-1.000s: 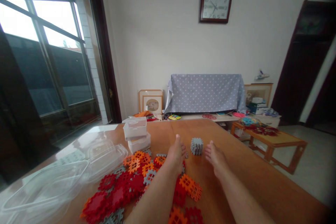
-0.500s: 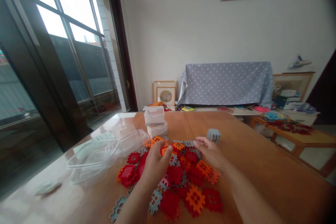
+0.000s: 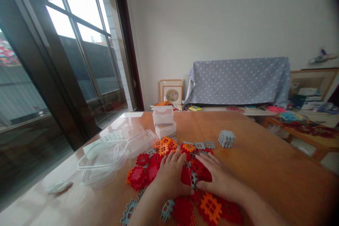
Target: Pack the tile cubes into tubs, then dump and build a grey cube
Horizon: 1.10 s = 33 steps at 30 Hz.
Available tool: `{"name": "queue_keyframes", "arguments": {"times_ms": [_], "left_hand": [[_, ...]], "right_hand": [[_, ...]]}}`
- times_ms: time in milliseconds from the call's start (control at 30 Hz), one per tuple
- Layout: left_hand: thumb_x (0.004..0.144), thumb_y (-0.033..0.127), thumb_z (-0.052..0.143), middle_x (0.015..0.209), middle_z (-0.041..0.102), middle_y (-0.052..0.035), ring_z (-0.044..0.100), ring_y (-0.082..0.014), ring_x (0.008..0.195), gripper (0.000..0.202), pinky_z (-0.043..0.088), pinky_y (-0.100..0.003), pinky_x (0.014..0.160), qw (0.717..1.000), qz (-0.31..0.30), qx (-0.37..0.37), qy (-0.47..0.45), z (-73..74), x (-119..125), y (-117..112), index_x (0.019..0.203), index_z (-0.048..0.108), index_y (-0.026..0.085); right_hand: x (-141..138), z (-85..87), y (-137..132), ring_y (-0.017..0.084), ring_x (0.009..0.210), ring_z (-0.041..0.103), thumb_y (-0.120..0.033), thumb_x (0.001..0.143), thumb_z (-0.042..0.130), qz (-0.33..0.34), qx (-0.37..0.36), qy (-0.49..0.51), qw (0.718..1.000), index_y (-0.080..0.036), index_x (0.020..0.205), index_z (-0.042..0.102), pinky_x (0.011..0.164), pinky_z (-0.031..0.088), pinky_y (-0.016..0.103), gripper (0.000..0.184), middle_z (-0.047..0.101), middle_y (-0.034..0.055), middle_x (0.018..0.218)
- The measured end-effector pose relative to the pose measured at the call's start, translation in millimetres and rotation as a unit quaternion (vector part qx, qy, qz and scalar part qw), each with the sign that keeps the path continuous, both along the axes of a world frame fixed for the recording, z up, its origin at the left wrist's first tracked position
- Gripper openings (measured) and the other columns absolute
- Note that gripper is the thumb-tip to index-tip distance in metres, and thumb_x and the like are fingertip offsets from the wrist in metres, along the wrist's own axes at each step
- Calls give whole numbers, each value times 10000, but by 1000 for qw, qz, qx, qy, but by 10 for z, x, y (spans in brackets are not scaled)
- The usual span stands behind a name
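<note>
Red, orange and grey waffle-shaped plastic tiles (image 3: 148,173) lie in a loose pile on the wooden table (image 3: 278,169). My left hand (image 3: 171,173) rests palm down on the red tiles, fingers stretched flat and slightly apart. My right hand (image 3: 218,178) lies beside it on the pile, its thumb and fingers around a red tile with a grey tile (image 3: 194,178) next to it; I cannot tell whether it grips them. A grey cube built from tiles (image 3: 226,138) stands apart, beyond my right hand.
Clear plastic containers and lids (image 3: 106,155) lie at the left of the table. Two small white boxes (image 3: 164,122) are stacked behind the pile. A low wooden table (image 3: 302,130), a cloth-covered bench (image 3: 238,81) and a large window (image 3: 66,49) surround the table.
Both hands drew back from beside the grey cube onto the tile pile and now lie close together on it. The view tipped down and to the right.
</note>
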<state>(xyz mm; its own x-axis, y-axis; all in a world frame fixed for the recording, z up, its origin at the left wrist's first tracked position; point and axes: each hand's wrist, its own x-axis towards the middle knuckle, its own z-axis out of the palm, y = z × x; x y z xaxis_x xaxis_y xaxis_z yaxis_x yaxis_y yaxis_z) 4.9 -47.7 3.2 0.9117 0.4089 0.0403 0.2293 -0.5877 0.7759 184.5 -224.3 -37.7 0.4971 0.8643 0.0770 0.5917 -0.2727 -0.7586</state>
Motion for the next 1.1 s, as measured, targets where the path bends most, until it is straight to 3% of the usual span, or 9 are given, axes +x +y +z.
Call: {"name": "queue_keyframes", "arguments": {"times_ms": [67,233,400,500,633,867,1100], "left_hand": [[497,264,878,1594,425,-77,221,-411,1532,945,64,-545,1274,1000,13,-3,-22,-1,5,22,1397,599,338],[555,195,805,1357,626,-88,477,-395,1355,722,264,-490,1227,996,49,-27,-71,62,4,93,1256,683,316],[618,298,846,1204,699,-81,577,-356,1217,587,374,-468,1145,987,123,-49,-97,89,18,186,1183,687,282],[714,347,795,1086,731,-76,634,-334,1097,417,445,-445,1049,985,148,-25,-87,70,39,244,1111,696,263],[802,278,684,1055,727,-65,660,-279,987,308,474,-374,943,985,144,14,-97,36,66,295,1108,676,247],[855,325,614,848,671,-20,591,-188,744,330,448,-285,724,981,157,-49,-100,7,91,316,1159,629,200],[881,373,566,749,610,5,539,-164,708,209,397,-266,673,970,177,-68,-153,-15,166,361,922,639,181]], "right_hand": [[-28,17,24,404,1543,208,-440,643,884,-3,11,-3,1000,-342,1463,570,1251,159,555,884,465,42,1591],[-51,31,86,334,1396,479,-304,729,775,2,36,-32,999,-282,1435,609,1224,277,472,726,581,68,1493],[10,-32,134,318,1258,595,-234,757,695,-41,58,-50,996,-261,1358,675,1132,390,457,602,686,84,1354],[18,-55,149,324,1174,636,-260,768,697,-52,59,-59,995,-259,1255,739,1075,436,461,489,734,84,1253],[-22,-55,168,315,1108,667,-294,789,695,-54,70,-41,995,-285,1164,778,1043,462,451,384,760,67,1186],[-111,26,184,295,1074,697,-398,905,604,-59,88,29,994,-265,1188,740,953,526,404,341,770,62,1168],[-415,278,132,291,1195,651,-523,926,619,40,48,-3,998,-239,1329,671,1030,503,432,496,702,105,1313]]}}
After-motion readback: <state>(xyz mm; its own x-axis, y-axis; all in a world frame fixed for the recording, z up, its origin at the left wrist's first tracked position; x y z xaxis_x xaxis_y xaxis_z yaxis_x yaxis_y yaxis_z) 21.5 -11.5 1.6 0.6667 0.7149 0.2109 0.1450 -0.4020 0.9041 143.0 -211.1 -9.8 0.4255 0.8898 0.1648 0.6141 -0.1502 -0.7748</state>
